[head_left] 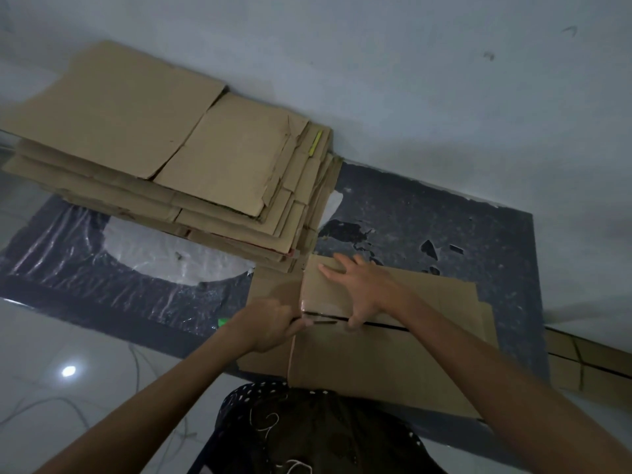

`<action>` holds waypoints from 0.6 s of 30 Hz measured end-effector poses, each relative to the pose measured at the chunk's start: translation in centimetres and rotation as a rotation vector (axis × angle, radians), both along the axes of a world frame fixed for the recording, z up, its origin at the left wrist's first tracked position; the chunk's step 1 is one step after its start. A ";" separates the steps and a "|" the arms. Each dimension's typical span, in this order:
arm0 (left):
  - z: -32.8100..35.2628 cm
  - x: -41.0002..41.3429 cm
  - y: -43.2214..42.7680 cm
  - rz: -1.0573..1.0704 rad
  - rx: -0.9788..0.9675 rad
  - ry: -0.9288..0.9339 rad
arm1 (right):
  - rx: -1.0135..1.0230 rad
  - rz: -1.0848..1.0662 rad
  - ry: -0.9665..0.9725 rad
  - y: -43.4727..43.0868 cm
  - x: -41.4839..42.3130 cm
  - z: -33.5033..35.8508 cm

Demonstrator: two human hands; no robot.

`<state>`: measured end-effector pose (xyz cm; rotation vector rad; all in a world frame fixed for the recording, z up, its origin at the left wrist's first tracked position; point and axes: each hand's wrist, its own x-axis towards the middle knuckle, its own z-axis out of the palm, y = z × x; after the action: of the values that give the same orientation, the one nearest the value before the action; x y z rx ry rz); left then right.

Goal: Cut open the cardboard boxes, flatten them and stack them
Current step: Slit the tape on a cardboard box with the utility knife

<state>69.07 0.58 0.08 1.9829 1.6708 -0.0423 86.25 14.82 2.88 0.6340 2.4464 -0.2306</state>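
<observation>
A closed brown cardboard box (393, 357) lies on a dark mat in front of me, its top seam taped and partly slit. My right hand (359, 289) presses flat on the far flap, fingers spread, thumb at the seam. My left hand (270, 326) is closed around a small cutter whose dark blade (325, 322) points into the seam at the box's left end. A tall stack of flattened cardboard (178, 155) sits to the upper left against the wall, touching the box's far corner.
The dark speckled mat (461, 227) covers the floor under the box, with clear plastic film (102, 254) on its left part. A white wall rises behind. More cardboard (588, 364) lies at the right edge. Glossy floor tiles and thin cables are at lower left.
</observation>
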 end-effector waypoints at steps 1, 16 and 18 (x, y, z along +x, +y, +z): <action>-0.2 0.3 0.2 0.017 -0.027 0.020 | -0.003 -0.003 -0.001 0.0 0.1 0.0; -1.7 -1.4 -2.4 0.162 0.162 0.318 | -0.007 -0.061 0.074 -0.2 0.5 -0.1; -2.2 -1.2 -2.9 0.176 0.176 0.313 | 0.025 -0.083 0.068 -0.8 0.1 -0.2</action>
<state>67.90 -2.35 -2.17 2.0279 2.1075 -0.1531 86.33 14.03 2.66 0.7505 2.4938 -0.2587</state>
